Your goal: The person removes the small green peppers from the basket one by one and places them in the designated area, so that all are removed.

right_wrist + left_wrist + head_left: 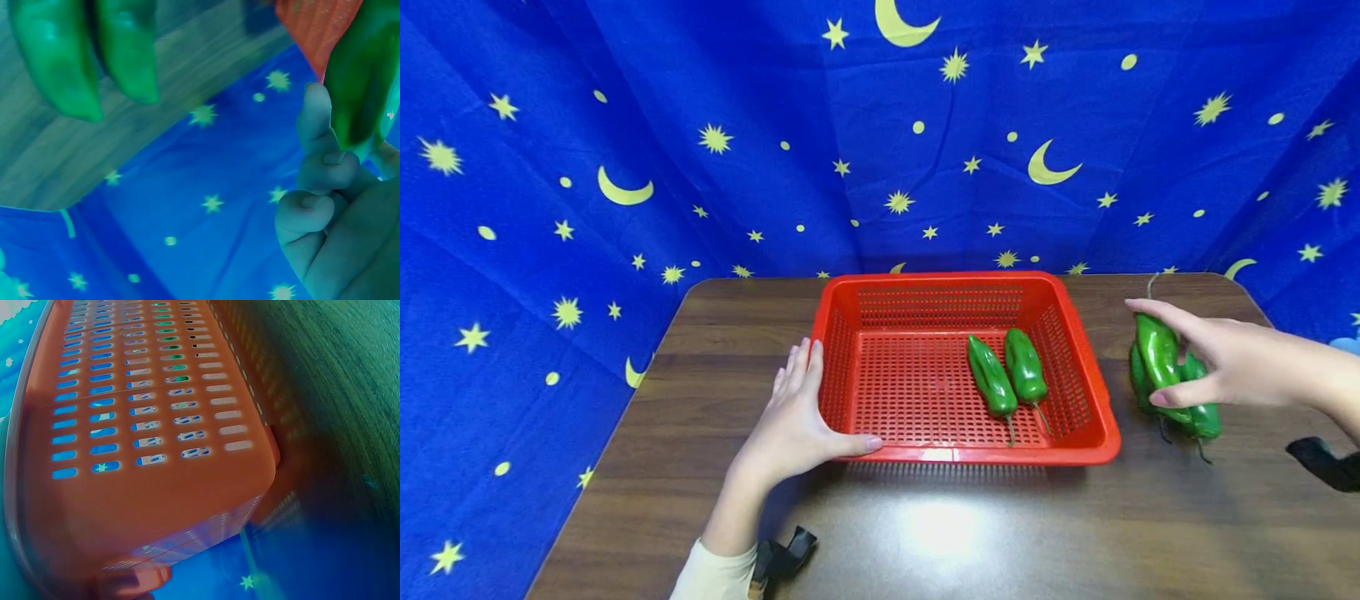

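The right grip holds a green pepper, long axis running up the frame, right of the red basket.

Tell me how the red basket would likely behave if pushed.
The red basket probably feels light for its size, being so perforated. Wide and low, it should slide rather than tip. The two glossy, rounded peppers inside might roll.

The right hand covers part of the held green pepper, which in turn half-screens two lower green peppers; the right wrist view's top edge crops that pair! The left hand blocks the red plastic basket's near-left corner. Far right, something pale blue: too cropped to name!
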{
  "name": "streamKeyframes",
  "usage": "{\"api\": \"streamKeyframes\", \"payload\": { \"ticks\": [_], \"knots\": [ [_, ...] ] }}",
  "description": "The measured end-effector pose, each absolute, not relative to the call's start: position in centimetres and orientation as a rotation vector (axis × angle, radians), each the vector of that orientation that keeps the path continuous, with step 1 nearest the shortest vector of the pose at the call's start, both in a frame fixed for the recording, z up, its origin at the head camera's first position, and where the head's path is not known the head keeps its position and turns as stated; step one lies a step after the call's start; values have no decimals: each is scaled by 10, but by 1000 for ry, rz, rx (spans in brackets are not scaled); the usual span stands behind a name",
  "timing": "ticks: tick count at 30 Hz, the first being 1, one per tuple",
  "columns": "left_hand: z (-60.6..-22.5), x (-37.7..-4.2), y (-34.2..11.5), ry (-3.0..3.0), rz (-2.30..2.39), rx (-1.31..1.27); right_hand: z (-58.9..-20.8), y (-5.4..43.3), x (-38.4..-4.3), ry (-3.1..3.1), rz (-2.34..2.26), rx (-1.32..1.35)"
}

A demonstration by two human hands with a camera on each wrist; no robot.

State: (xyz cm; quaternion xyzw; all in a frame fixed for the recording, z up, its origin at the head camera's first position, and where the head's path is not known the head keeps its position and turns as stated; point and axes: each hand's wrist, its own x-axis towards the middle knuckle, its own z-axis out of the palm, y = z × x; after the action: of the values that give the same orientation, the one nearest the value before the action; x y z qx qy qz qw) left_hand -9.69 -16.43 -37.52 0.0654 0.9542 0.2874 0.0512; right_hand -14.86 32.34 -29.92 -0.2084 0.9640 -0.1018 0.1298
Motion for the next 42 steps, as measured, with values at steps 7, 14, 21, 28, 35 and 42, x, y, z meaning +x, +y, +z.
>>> {"api": "streamKeyframes", "payload": {
  "ticks": [7,14,21,28,35,42],
  "knots": [
    [-374,-96,-165,2903,868,199,-321,348,-142,2754,-413,-606],
    [-373,-95,-164,2881,887,175,-349,367,-135,2769,-408,-580],
    [-373,-94,-165,2888,892,181,-371,372,-130,2673,-434,-481],
    [-375,-96,-164,2903,876,195,-378,369,-123,2671,-427,-447],
    [-377,-96,-165,2899,872,189,-383,368,-124,2648,-385,-412],
    [-376,-95,-165,2885,891,177,-383,369,-124,2661,-326,-429]
  ]
}}
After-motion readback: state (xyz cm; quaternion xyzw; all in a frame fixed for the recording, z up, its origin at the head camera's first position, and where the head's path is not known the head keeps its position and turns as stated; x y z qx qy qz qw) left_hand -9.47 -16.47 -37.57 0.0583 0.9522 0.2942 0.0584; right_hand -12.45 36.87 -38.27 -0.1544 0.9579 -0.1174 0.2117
